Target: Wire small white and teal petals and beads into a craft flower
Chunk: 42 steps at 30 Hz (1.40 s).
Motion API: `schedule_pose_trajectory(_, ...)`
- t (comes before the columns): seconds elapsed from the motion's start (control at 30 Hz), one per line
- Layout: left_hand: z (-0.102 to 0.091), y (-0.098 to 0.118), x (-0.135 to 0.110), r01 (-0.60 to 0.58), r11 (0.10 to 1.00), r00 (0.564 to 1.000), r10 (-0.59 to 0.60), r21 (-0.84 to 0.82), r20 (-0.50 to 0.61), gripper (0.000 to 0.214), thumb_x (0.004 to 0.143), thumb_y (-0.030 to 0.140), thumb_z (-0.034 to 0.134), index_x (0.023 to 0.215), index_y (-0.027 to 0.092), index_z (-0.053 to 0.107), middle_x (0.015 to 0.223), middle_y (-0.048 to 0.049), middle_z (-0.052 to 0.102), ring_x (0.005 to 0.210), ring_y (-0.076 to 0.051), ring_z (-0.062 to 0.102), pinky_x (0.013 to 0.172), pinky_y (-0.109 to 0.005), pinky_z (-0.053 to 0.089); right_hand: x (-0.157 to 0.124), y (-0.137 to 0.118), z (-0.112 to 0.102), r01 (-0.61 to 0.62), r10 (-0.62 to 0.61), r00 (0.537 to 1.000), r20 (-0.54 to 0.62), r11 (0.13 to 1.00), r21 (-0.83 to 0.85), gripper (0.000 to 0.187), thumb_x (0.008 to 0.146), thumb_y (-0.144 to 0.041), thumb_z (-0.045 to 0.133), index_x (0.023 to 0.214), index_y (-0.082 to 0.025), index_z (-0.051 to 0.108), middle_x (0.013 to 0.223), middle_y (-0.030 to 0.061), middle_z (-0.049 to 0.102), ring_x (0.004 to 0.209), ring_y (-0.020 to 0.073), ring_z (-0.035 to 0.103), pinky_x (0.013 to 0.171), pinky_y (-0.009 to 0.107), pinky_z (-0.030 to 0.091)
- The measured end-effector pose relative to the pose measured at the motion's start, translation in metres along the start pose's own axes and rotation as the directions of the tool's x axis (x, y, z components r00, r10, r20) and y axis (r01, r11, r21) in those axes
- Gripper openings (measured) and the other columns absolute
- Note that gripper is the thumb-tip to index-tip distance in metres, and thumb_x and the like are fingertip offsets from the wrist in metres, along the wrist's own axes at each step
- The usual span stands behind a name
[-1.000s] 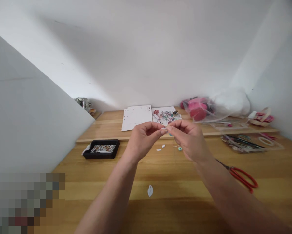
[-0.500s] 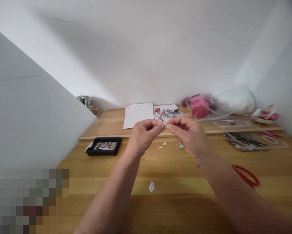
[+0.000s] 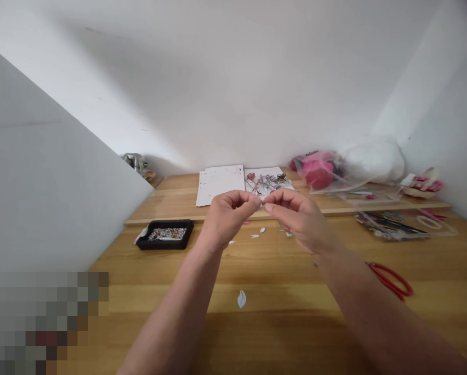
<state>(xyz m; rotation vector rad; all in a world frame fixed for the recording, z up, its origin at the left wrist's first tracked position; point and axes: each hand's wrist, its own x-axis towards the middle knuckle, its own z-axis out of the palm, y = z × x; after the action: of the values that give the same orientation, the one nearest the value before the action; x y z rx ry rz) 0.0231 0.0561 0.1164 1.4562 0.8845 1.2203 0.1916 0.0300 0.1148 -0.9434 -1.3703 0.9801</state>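
Observation:
My left hand (image 3: 233, 211) and my right hand (image 3: 295, 211) meet fingertip to fingertip above the middle of the table. Both are closed in a pinch around a tiny whitish piece (image 3: 262, 202), mostly hidden by the fingers, so its kind cannot be made out. Below them on the wood lie a small white leaf-shaped cutout (image 3: 262, 229) and a forked white scrap (image 3: 255, 236). A larger white leaf shape (image 3: 241, 299) rests nearer to me, between my forearms. Close under my right hand is a small pale green item (image 3: 288, 234), partly covered.
A black tray of beads (image 3: 166, 234) stands left. Red-handled scissors or pliers (image 3: 391, 278) lie by my right forearm. On the raised back shelf are white sheets (image 3: 221, 185), colourful ornaments (image 3: 268, 181) and a bag with pink balls (image 3: 319, 169). A clear pouch of tools (image 3: 397, 226) lies right.
Both hands stay pinched together with only slight finger movement. The right hand now covers more of the pale green item. The whole view has shifted a little.

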Motion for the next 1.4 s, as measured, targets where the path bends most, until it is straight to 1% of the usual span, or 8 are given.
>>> schedule_pose_trajectory(0.1,0.0,0.0,0.0,-0.001,1.0,1.0,0.001,0.018,-0.006,0.021,0.077,0.037,0.08,0.079,0.018,0.073,0.076,-0.0009,0.066,0.069,-0.01,0.054,0.062,-0.022,0.047,-0.0003,-0.0002,0.0001,0.001,-0.001,1.0,-0.015,1.0,0.005,0.016,0.079,-0.034,0.074,0.077,-0.02,0.067,0.061,-0.0037,0.051,0.054,0.0095,0.037,0.049,0.027,0.026)
schedule_pose_trajectory(0.3,-0.0019,0.0022,0.0,-0.004,0.999,1.0,0.004,0.045,-0.005,0.019,0.077,0.036,0.079,0.079,0.018,0.073,0.078,-0.0021,0.069,0.071,-0.012,0.058,0.064,-0.023,0.049,-0.0014,-0.0034,-0.0016,-0.027,0.027,0.995,0.098,1.0,-0.005,0.018,0.081,-0.034,0.071,0.072,-0.02,0.066,0.061,-0.0036,0.049,0.051,0.008,0.031,0.047,0.026,0.021)
schedule_pose_trajectory(0.47,-0.0021,0.0061,-0.0006,0.003,0.997,1.0,-0.003,0.079,0.008,0.021,0.076,0.036,0.078,0.077,0.016,0.072,0.075,-0.0026,0.068,0.068,-0.012,0.057,0.062,-0.024,0.048,0.0009,-0.0032,-0.0035,-0.017,0.019,0.999,-0.048,0.999,0.037,0.019,0.078,-0.037,0.075,0.074,-0.02,0.068,0.06,-0.0035,0.05,0.052,0.0088,0.034,0.047,0.026,0.023)
schedule_pose_trajectory(0.53,-0.0018,0.0066,-0.0005,0.009,0.997,1.0,-0.011,0.081,0.027,0.021,0.076,0.036,0.078,0.076,0.016,0.072,0.073,-0.0026,0.068,0.066,-0.011,0.056,0.06,-0.023,0.046,0.002,-0.0029,-0.0043,-0.012,0.016,0.997,-0.069,0.999,0.053,0.02,0.078,-0.037,0.076,0.073,-0.02,0.068,0.062,-0.0027,0.052,0.053,0.0089,0.036,0.048,0.027,0.025)
schedule_pose_trajectory(0.83,-0.0024,0.0059,-0.0001,-0.004,0.993,0.998,-0.004,0.116,0.066,0.021,0.078,0.036,0.077,0.077,0.016,0.071,0.072,-0.0024,0.066,0.064,-0.011,0.053,0.059,-0.024,0.043,0.0019,-0.0018,-0.0045,-0.011,0.014,0.997,-0.078,0.999,0.036,0.02,0.079,-0.037,0.076,0.073,-0.019,0.068,0.067,-0.0007,0.057,0.055,0.0094,0.039,0.048,0.026,0.026)
schedule_pose_trajectory(0.97,-0.0023,0.0064,-0.0001,-0.005,0.992,0.998,-0.003,0.128,0.067,0.02,0.078,0.035,0.077,0.077,0.016,0.071,0.071,-0.002,0.065,0.063,-0.01,0.051,0.058,-0.024,0.04,0.0013,-0.0027,-0.005,-0.019,0.022,0.996,-0.082,0.999,0.032,0.021,0.079,-0.037,0.076,0.072,-0.019,0.068,0.066,-0.0011,0.056,0.054,0.0089,0.037,0.047,0.026,0.025)
schedule_pose_trajectory(1.27,-0.0028,0.0051,-0.0003,-0.01,0.992,0.998,0.002,0.126,0.064,0.021,0.079,0.036,0.076,0.077,0.016,0.071,0.072,-0.0014,0.064,0.063,-0.01,0.05,0.059,-0.023,0.04,0.0007,-0.0023,-0.003,0.001,0.002,0.998,-0.069,0.999,0.045,0.02,0.08,-0.037,0.076,0.075,-0.019,0.069,0.066,-0.0012,0.054,0.055,0.0088,0.038,0.047,0.026,0.025)
schedule_pose_trajectory(1.4,-0.003,0.0054,-0.0005,-0.02,0.991,0.997,0.01,0.133,0.073,0.02,0.08,0.036,0.076,0.077,0.017,0.07,0.071,-0.0011,0.063,0.062,-0.01,0.049,0.057,-0.023,0.039,0.0004,-0.0007,-0.0031,0.02,-0.02,0.997,-0.071,1.0,0.011,0.021,0.08,-0.038,0.076,0.075,-0.019,0.068,0.066,-0.0015,0.054,0.055,0.0093,0.038,0.047,0.026,0.026)
